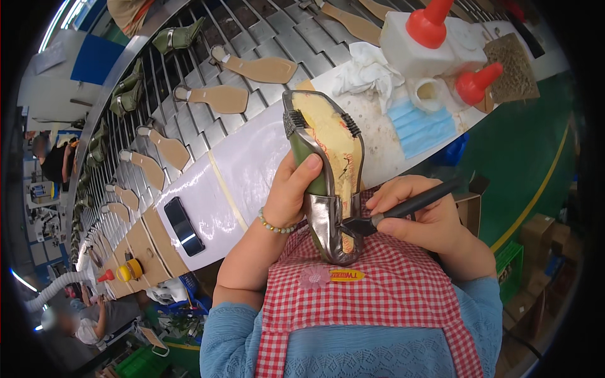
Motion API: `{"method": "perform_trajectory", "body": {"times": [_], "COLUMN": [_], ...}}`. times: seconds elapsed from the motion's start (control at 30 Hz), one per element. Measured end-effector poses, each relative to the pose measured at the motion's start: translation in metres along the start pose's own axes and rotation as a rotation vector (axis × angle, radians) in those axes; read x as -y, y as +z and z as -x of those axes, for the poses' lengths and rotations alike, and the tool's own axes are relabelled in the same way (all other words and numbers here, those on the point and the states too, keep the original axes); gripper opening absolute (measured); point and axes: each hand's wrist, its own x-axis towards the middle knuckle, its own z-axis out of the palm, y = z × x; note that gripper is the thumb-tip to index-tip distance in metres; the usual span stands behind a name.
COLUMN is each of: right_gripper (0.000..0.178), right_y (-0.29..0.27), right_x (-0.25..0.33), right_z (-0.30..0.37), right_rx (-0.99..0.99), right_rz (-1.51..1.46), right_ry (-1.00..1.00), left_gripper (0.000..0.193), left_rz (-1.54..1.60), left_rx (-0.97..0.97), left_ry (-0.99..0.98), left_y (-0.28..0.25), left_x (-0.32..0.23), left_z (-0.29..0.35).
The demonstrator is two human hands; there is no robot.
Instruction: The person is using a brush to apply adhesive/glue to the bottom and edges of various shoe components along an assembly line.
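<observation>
A shoe upper pulled over a last (335,148) stands upright before my chest, its pale yellow underside turned toward me. Its side is green, and shiny pewter-coloured material wraps the lower end. My left hand (291,192) is closed around its left side, thumb pressed near the edge. In my right hand (419,217) is a black-handled brush (435,194), gripped like a pen. The dark flat tip of the brush touches the underside near the pewter part. Whether there is glue on the tip cannot be made out.
Tan soles (217,97) and green shoes (129,94) lie on a slatted metal conveyor (277,38). White bottles with red nozzles (419,41), an open white pot (427,93), crumpled cloth (372,69) and a blue mask (419,126) are at right; a phone (184,227) lies left.
</observation>
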Motion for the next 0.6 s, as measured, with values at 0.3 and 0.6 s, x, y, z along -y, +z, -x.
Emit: {"method": "perform_trajectory", "body": {"times": [0.3, 0.6], "right_gripper": [0.016, 0.017], "right_y": [0.009, 0.009], "right_x": [-0.003, 0.008], "right_z": [0.001, 0.002], "right_rx": [-0.131, 0.004], "right_rz": [0.097, 0.482], "right_ry": [-0.023, -0.323], "left_gripper": [0.053, 0.056], "left_rz": [-0.054, -0.062], "left_rx": [-0.023, 0.009], "left_ry": [-0.006, -0.01], "left_y": [0.006, 0.007], "left_x": [0.001, 0.0], "left_z": [0.01, 0.014]}}
